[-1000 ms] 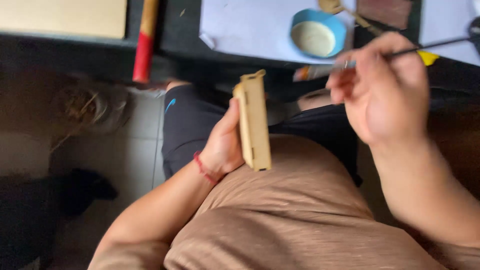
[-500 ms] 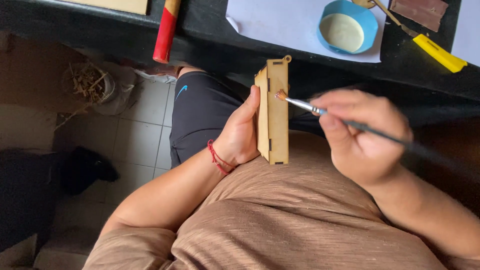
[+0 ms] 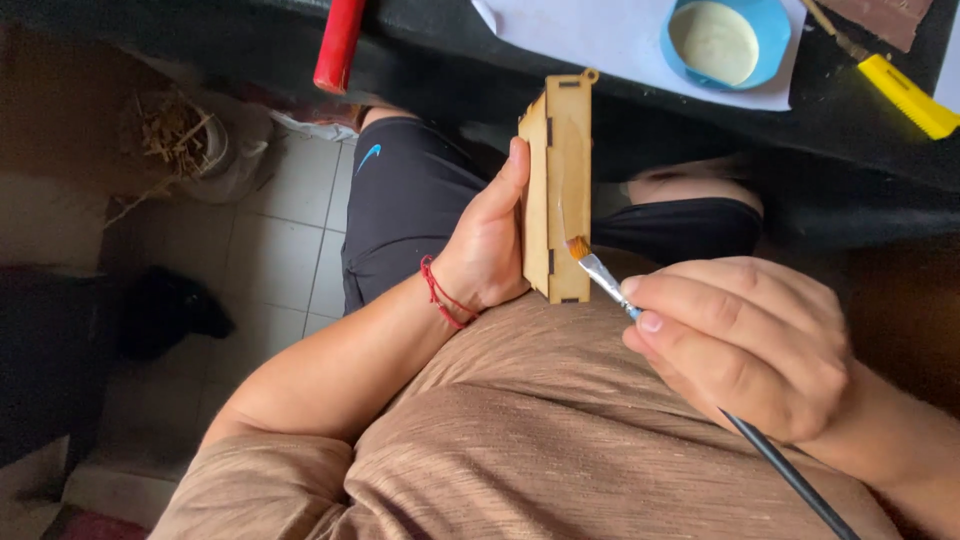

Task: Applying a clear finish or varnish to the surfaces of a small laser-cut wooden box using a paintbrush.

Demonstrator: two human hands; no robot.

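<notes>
My left hand grips a small light wooden box-shaped piece, held upright above my lap with its narrow side toward me. My right hand pinches a thin paintbrush with a black handle. The brush's orange bristles touch the lower part of the wooden piece's side, which looks glossy there. A red string bracelet circles my left wrist.
A dark table edge runs across the top. On it lie a white paper sheet, a blue bowl of pale liquid, a yellow-handled tool and a red handle. Tiled floor and a bag lie at left.
My right hand has come down from the table to the wooden piece; the brush tip has slid from the piece's upper part to its lower part. The view has moved closer.
</notes>
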